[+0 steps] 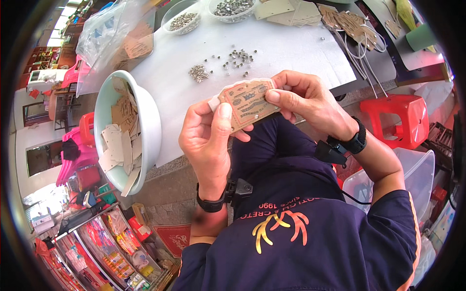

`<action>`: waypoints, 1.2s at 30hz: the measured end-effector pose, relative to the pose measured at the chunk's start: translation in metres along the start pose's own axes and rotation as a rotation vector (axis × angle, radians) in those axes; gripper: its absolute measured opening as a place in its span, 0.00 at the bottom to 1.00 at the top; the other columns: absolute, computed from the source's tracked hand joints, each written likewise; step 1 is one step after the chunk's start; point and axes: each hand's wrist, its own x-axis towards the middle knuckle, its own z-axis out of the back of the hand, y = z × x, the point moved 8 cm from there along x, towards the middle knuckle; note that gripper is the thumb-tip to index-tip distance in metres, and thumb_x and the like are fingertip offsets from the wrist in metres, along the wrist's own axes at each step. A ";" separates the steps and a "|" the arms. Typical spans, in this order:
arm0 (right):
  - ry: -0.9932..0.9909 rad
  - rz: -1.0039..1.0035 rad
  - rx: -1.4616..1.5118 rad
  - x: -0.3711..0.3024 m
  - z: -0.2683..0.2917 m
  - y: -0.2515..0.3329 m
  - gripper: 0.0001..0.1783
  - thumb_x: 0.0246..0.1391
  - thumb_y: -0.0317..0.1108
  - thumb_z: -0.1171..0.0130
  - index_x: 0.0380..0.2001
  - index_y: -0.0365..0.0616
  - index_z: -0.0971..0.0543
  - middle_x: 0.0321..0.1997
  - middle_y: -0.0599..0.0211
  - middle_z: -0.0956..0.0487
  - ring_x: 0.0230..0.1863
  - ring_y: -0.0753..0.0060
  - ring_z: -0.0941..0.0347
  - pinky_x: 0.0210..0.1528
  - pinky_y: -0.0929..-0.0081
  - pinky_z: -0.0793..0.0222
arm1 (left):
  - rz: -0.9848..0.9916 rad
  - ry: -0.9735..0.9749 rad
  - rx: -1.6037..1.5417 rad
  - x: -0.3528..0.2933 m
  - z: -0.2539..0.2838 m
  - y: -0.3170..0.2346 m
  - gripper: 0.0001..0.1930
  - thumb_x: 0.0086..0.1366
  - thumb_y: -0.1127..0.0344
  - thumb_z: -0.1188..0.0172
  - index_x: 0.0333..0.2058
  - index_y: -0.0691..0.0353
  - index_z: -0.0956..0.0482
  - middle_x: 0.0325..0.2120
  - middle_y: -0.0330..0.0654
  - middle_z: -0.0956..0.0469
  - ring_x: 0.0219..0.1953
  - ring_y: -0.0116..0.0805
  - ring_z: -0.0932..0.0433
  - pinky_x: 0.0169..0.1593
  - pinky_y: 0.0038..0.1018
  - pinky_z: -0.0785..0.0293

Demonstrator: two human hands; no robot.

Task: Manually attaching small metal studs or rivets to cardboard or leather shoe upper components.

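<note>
Between both hands, just over the near edge of the white table, I hold a tan printed cardboard tag (248, 103) with a pale backing along its top edge. My left hand (208, 133) grips the tag's left end, thumb on its face and fingers behind. My right hand (303, 99) pinches the other end between thumb and fingers. A small shiny stud (256, 116) shows low on the tag's face. On the table beyond lie a pile of small silver studs (198, 72) and a scatter of darker metal caps (239, 59).
A pale green basin (151, 131) of cardboard pieces stands at the left. Two clear bowls of small metal parts, a silver one (182, 22) and a darker one (232, 8), sit at the back. Corded tags (347, 22) lie back right; a red stool (395, 116) stands at the right.
</note>
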 end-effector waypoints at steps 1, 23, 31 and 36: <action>0.011 0.001 0.001 0.000 -0.002 0.000 0.14 0.61 0.40 0.41 0.40 0.40 0.22 0.27 0.78 0.26 0.25 0.90 0.33 0.27 0.87 0.36 | -0.005 -0.009 0.005 0.000 0.001 0.000 0.07 0.68 0.72 0.46 0.41 0.71 0.29 0.31 0.50 0.19 0.24 0.33 0.19 0.21 0.20 0.23; 0.033 -0.078 0.287 0.001 -0.007 -0.020 0.13 0.65 0.37 0.46 0.44 0.38 0.24 0.33 0.73 0.24 0.28 0.86 0.29 0.31 0.84 0.29 | -0.005 0.013 -0.033 -0.002 0.003 0.000 0.11 0.72 0.67 0.51 0.45 0.71 0.28 0.34 0.47 0.20 0.27 0.30 0.19 0.22 0.21 0.21; 0.091 -0.134 0.573 0.002 -0.016 -0.033 0.11 0.65 0.34 0.48 0.44 0.39 0.24 0.34 0.71 0.24 0.28 0.85 0.29 0.32 0.82 0.27 | 0.001 0.010 0.003 -0.002 0.003 -0.001 0.13 0.72 0.65 0.51 0.45 0.70 0.28 0.34 0.48 0.20 0.26 0.30 0.19 0.21 0.21 0.21; 0.040 -0.096 0.437 0.001 -0.013 -0.031 0.12 0.65 0.36 0.47 0.44 0.38 0.24 0.32 0.72 0.24 0.27 0.86 0.30 0.31 0.82 0.27 | -0.041 0.033 0.074 -0.005 0.002 -0.006 0.13 0.72 0.64 0.51 0.45 0.70 0.28 0.33 0.48 0.20 0.25 0.31 0.19 0.22 0.20 0.22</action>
